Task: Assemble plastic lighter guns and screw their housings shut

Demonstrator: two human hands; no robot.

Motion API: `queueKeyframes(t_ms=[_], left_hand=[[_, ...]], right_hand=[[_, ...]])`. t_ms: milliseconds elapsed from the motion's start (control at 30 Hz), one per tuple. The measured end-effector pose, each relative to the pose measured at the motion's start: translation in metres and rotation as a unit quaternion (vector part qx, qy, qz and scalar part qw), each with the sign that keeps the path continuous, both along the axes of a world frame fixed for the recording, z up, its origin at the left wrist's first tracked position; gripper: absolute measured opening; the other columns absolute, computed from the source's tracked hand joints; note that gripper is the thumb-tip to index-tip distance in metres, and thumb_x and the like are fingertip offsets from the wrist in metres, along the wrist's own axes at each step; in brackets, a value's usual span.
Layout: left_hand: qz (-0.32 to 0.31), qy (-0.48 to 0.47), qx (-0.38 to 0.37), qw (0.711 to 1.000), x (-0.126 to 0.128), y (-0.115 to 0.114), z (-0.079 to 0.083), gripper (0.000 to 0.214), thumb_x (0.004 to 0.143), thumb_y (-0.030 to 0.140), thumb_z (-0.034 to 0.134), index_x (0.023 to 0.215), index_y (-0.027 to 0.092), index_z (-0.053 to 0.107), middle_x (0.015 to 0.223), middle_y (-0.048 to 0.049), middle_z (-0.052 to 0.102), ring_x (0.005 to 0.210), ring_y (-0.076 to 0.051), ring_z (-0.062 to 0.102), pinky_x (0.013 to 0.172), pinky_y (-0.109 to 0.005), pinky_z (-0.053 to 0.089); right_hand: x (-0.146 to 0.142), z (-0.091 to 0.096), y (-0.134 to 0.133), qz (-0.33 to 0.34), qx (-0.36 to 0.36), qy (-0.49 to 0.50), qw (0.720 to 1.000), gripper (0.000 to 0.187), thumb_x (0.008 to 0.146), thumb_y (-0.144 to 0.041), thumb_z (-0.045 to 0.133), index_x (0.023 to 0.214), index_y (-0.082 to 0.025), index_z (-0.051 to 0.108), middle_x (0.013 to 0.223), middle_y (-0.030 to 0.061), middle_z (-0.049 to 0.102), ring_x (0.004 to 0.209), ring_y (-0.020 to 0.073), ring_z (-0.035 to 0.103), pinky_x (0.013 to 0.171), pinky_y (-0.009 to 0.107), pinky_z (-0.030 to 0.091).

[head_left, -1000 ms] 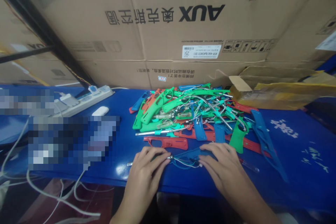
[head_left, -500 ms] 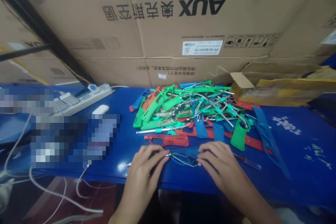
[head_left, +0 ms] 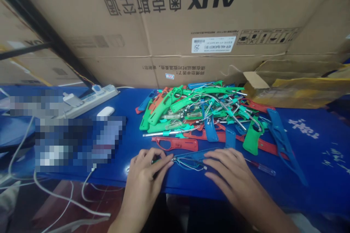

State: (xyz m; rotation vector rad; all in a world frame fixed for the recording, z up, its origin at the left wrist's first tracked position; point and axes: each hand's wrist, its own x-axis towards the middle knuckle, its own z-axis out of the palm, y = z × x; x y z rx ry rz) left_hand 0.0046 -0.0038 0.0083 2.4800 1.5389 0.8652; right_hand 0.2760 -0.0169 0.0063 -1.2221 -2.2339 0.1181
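Observation:
Both my hands rest at the front edge of a blue table (head_left: 314, 174). My left hand (head_left: 146, 171) lies with fingers curled over a metal rod and presses it down. My right hand (head_left: 228, 167) lies flat on a blue plastic handle shell (head_left: 191, 156) with thin white and blue wires (head_left: 188, 164) looping out between the two hands. Just beyond them lies a red shell (head_left: 176, 143), and behind that a heap of green, red and blue handle shells (head_left: 202, 113) with metal rods and wires.
Large AUX cardboard boxes (head_left: 175, 25) stand as a wall behind the table. An open carton with yellow plastic (head_left: 295, 89) sits at the right. A white power strip (head_left: 87, 98), a white charger (head_left: 105, 111) and cables lie at the left, beside blurred patches.
Both hands have shifted slightly left along the table edge with the blue shell and rod; the view has tilted a little, so the heap sits higher in the frame.

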Motion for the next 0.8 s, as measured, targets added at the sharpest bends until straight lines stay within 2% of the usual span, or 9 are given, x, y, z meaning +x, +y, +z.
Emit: queueKeyframes(t_ms=[67, 167, 367, 500, 600, 667, 800], left_hand=[[0.001, 0.011, 0.005, 1.0, 0.0, 0.0, 0.0, 0.027, 0.1, 0.02, 0.064, 0.122, 0.032, 0.073, 0.102, -0.0027, 0.067, 0.091, -0.023, 0.056, 0.076, -0.037, 0.04], [-0.008, 0.016, 0.009, 1.0, 0.0, 0.0, -0.003, 0.03, 0.1, 0.018, 0.063, 0.124, 0.033, 0.071, 0.105, -0.0028, 0.066, 0.094, -0.023, 0.056, 0.079, -0.038, 0.04], [-0.012, -0.016, -0.021, 1.0, -0.002, -0.001, -0.005, 0.027, 0.101, 0.019, 0.062, 0.122, 0.034, 0.07, 0.106, -0.0018, 0.066, 0.096, -0.023, 0.058, 0.081, -0.039, 0.042], [-0.029, -0.053, -0.106, 0.992, 0.002, 0.006, 0.012, 0.014, 0.102, 0.029, 0.062, 0.113, 0.03, 0.071, 0.112, -0.0015, 0.067, 0.103, -0.024, 0.062, 0.088, -0.041, 0.046], [-0.052, -0.072, -0.154, 0.984, 0.008, 0.018, 0.029, 0.017, 0.105, 0.031, 0.056, 0.117, 0.028, 0.068, 0.115, -0.0017, 0.068, 0.108, -0.023, 0.064, 0.092, -0.04, 0.049], [-0.075, -0.054, -0.166, 0.982, 0.012, 0.028, 0.038, 0.017, 0.106, 0.029, 0.054, 0.115, 0.027, 0.068, 0.116, -0.0016, 0.068, 0.108, -0.022, 0.064, 0.094, -0.039, 0.05], [-0.13, 0.011, -0.179, 0.975, 0.019, 0.041, 0.048, 0.018, 0.1, 0.031, 0.065, 0.118, 0.026, 0.066, 0.118, -0.0016, 0.068, 0.11, -0.024, 0.065, 0.096, -0.04, 0.052]], right_hand=[[-0.003, 0.002, 0.002, 0.0, 0.017, -0.009, 1.0, 0.027, 0.11, -0.037, 0.041, 0.114, -0.027, 0.065, 0.114, -0.0022, 0.072, 0.108, 0.019, 0.063, 0.105, 0.039, 0.03], [-0.007, 0.007, 0.007, 0.008, 0.048, -0.028, 0.998, 0.033, 0.112, -0.029, 0.035, 0.108, -0.025, 0.067, 0.107, -0.0002, 0.072, 0.101, 0.0192, 0.062, 0.099, 0.038, 0.035], [-0.006, 0.01, 0.013, 0.001, 0.042, -0.012, 0.999, 0.026, 0.109, -0.028, 0.044, 0.103, -0.024, 0.069, 0.099, 0.0011, 0.071, 0.093, 0.0189, 0.062, 0.088, 0.035, 0.04], [-0.006, 0.004, 0.014, -0.003, 0.045, 0.007, 0.999, 0.027, 0.109, -0.025, 0.043, 0.103, -0.023, 0.07, 0.1, 0.002, 0.072, 0.093, 0.0182, 0.064, 0.087, 0.034, 0.043], [-0.007, 0.001, 0.014, 0.002, 0.038, 0.011, 0.999, 0.026, 0.109, -0.024, 0.043, 0.103, -0.024, 0.069, 0.1, 0.0017, 0.073, 0.093, 0.0184, 0.065, 0.088, 0.035, 0.044], [-0.007, -0.001, 0.014, 0.004, 0.025, 0.019, 1.0, 0.025, 0.109, -0.023, 0.044, 0.103, -0.024, 0.068, 0.101, 0.0016, 0.072, 0.095, 0.0188, 0.065, 0.089, 0.036, 0.044], [-0.008, -0.002, 0.013, 0.009, 0.014, 0.035, 0.999, 0.02, 0.107, -0.022, 0.047, 0.107, -0.025, 0.067, 0.104, 0.0019, 0.072, 0.096, 0.019, 0.064, 0.091, 0.037, 0.044]])
